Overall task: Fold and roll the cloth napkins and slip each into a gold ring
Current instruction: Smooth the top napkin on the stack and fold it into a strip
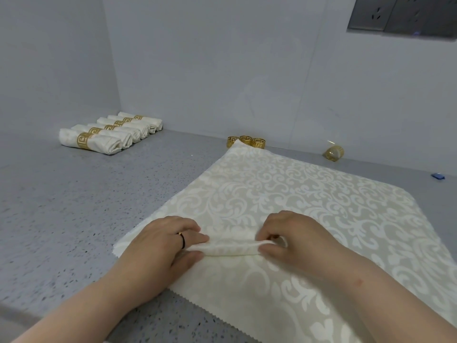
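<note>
Your left hand (163, 243) and right hand (289, 238) palm-down, fingers curled, thumbs underneath, each pinching one end of raised fold in cream napkin (309, 194) on counter (74, 219).

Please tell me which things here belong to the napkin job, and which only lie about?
Job: spread napkin, pinched by left hand and right hand; three empty gold rings; finished ringed rolls.
Lying about: blue scrap; small gold object.

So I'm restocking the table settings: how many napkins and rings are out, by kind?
Rolled napkins already in rings: 5
Flat napkin being rolled by left hand and right hand, napkin: 1
Empty gold rings: 3
Ring lying apart: 1
Total: 10
</note>
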### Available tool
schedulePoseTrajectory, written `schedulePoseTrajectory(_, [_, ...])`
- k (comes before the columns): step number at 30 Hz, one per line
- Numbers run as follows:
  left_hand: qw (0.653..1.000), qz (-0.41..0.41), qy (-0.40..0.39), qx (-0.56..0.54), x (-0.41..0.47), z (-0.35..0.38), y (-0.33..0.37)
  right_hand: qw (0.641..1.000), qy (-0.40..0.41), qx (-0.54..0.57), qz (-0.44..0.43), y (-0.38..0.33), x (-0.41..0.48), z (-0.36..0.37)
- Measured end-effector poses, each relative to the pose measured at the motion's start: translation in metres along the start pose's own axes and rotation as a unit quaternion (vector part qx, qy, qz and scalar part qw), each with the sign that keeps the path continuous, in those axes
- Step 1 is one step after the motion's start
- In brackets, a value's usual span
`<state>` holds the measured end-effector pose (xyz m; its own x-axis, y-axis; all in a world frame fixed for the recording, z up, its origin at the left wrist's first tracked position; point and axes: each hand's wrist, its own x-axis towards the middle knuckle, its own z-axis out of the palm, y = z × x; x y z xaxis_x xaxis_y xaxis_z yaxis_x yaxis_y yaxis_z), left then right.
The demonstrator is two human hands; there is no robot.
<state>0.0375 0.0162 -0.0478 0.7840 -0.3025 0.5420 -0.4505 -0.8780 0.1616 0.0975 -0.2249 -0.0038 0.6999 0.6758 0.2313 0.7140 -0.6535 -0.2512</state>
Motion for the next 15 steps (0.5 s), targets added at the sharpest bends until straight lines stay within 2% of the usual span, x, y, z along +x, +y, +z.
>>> schedulePoseTrajectory(3, [1.0, 0.006, 0.002, 0.009, -0.001, 0.003, -0.003, 0.982, 0.034, 0.165, 0.084, 0.001, 0.003, 0.006])
schedulePoseTrajectory(5, [1.0, 0.012, -0.003, 0.024, 0.0, 0.003, -0.003, 0.966, 0.029, 0.228, 0.116, 0.002, 0.005, 0.009])
schedulePoseTrajectory(8, [0.999, 0.018, -0.003, 0.038, 0.001, 0.004, -0.003, 0.962, -0.003, 0.227, 0.149, 0.004, 0.005, 0.009])
schedulePoseTrajectory(11, [0.999, 0.017, -0.008, 0.026, 0.0, 0.003, -0.002, 0.972, -0.031, 0.184, 0.143, 0.005, 0.005, 0.01])
schedulePoseTrajectory(15, [1.0, 0.008, 0.004, 0.02, 0.01, -0.003, 0.003, 0.974, -0.033, 0.189, 0.121, 0.001, 0.006, 0.01])
